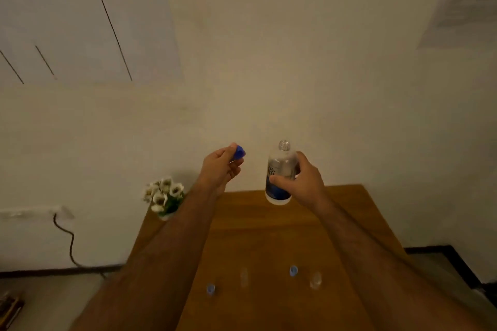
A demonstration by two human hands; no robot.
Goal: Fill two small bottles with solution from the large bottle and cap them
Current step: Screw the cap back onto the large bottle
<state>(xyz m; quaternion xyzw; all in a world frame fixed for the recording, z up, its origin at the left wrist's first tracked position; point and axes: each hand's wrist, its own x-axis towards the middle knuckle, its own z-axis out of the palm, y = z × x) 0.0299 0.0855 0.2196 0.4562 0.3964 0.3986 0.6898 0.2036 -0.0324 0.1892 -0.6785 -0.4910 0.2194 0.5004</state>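
Observation:
My right hand (301, 181) grips the large clear bottle (279, 169) with a blue label, held upright above the far end of the wooden table (269, 236), its neck uncapped. My left hand (222, 166) holds the blue cap (238, 152) in its fingertips, to the left of the bottle. Two small clear bottles stand near the table's front, uncapped: one at left (244, 277), one at right (315, 280). A small blue cap (210, 289) lies left of the left bottle, and another (293, 270) sits between the two bottles.
A small pot of white flowers (165, 197) stands at the table's far left corner, beside my left forearm. A pale wall rises behind the table. A dark cable (70, 239) hangs from a wall socket at left.

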